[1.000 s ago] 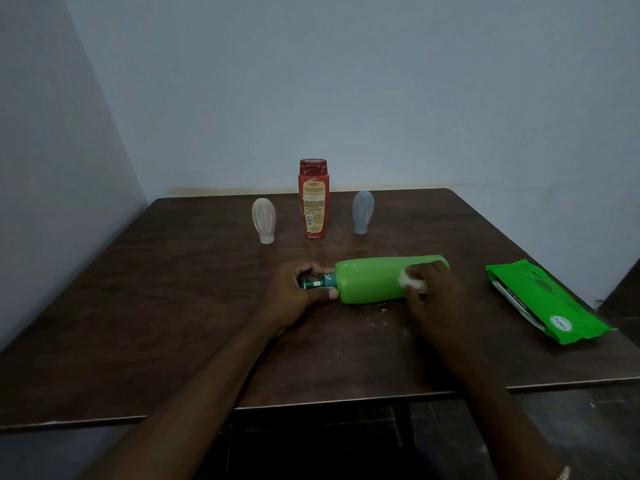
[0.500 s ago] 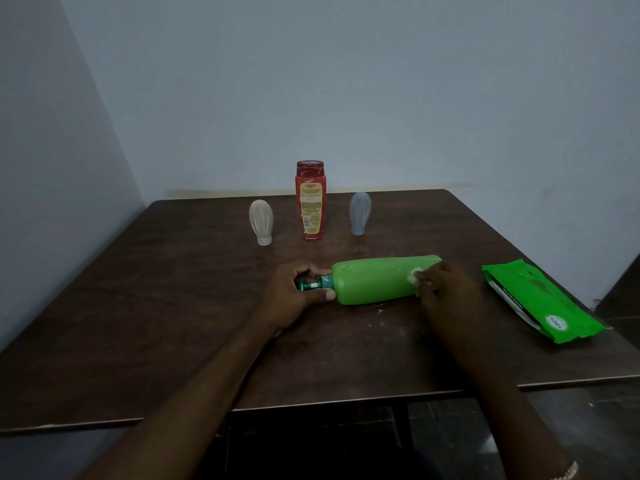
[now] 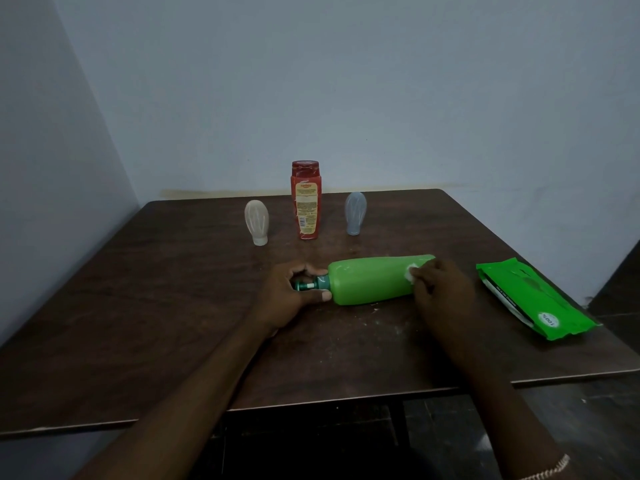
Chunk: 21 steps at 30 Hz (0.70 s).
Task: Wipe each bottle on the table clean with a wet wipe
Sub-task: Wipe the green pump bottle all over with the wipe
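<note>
A green bottle (image 3: 370, 280) lies on its side in the middle of the dark wooden table (image 3: 156, 306), neck pointing left. My left hand (image 3: 289, 294) grips its dark green neck and pump. My right hand (image 3: 441, 289) holds a small white wet wipe (image 3: 410, 272) pressed against the bottle's base end on the right. Behind stand a red bottle (image 3: 305, 200), a whitish squeeze bottle (image 3: 256, 221) standing on its cap to its left, and a bluish squeeze bottle (image 3: 355, 213) standing on its cap to its right.
A green pack of wet wipes (image 3: 530, 299) lies near the table's right edge. Walls close in behind and on the left. Small white specks dot the table in front of the green bottle.
My right hand with the wipe has slid rightward along the green bottle toward its base. The left hand has stayed on the neck.
</note>
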Each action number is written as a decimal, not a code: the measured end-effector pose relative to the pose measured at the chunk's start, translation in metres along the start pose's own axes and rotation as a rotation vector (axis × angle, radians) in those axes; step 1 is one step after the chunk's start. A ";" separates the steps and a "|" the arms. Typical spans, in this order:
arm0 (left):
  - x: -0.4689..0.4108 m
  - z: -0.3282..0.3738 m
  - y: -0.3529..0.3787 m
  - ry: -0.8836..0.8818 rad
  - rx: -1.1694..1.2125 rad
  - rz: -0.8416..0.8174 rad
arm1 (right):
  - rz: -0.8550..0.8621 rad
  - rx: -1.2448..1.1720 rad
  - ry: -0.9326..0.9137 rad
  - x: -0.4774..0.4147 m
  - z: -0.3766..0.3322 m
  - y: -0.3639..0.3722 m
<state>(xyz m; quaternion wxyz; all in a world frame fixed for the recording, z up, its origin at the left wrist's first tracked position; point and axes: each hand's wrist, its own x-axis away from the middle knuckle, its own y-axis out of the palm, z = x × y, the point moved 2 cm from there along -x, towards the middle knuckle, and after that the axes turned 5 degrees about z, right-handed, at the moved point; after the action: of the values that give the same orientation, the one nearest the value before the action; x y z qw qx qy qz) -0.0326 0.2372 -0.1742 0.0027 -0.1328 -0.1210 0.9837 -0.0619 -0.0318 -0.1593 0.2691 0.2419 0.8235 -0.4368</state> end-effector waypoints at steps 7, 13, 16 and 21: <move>0.000 0.000 -0.001 0.003 0.001 0.010 | -0.080 0.026 -0.154 0.002 -0.033 0.017; 0.000 0.001 0.000 0.034 -0.015 0.016 | 0.035 0.076 0.056 -0.012 -0.009 0.006; -0.001 -0.001 -0.001 0.021 -0.004 0.020 | 0.005 0.094 -0.115 -0.003 -0.027 0.013; 0.000 -0.002 -0.001 0.018 -0.014 0.004 | -0.030 0.053 -0.090 0.010 -0.017 0.005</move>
<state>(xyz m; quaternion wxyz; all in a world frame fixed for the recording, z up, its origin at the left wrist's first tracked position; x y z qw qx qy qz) -0.0317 0.2384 -0.1761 0.0007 -0.1418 -0.1274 0.9817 -0.0704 -0.0130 -0.1602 0.2930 0.2167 0.8023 -0.4728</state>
